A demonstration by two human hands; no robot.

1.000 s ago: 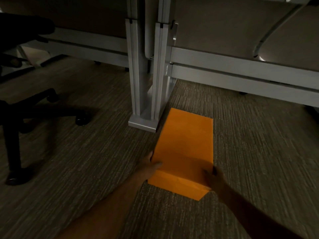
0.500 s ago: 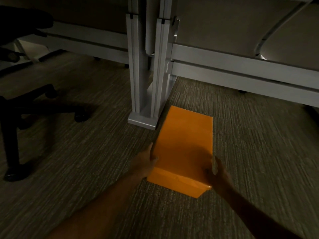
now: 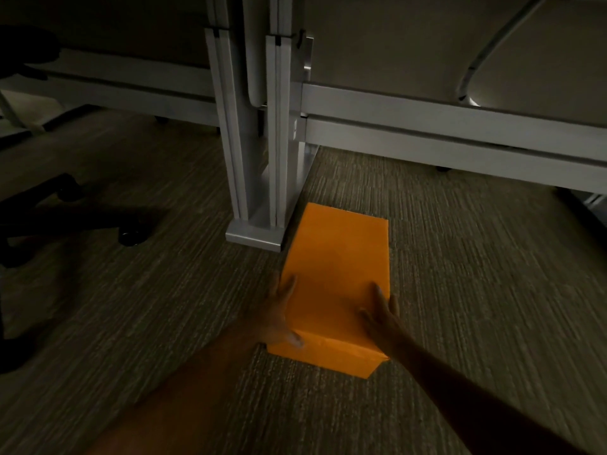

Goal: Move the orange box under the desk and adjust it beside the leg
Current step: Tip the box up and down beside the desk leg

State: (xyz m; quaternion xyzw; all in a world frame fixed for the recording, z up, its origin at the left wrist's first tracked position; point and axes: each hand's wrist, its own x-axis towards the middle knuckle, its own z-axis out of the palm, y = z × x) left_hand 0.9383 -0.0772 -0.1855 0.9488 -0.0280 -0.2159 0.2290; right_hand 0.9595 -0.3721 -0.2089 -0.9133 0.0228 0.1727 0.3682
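A dim view under an office desk, looking down at striped grey carpet (image 3: 460,290). An orange box (image 3: 338,274) lies flat on the carpet, its far left corner just beside the base of a pale metal desk leg (image 3: 279,152). The person's left hand (image 3: 279,316) rests open against the box's near left edge, fingers extended along it. The right hand (image 3: 382,315) lies flat on the box's top near its right edge, fingers spread. A black office chair base (image 3: 65,218) stands well apart on the left.
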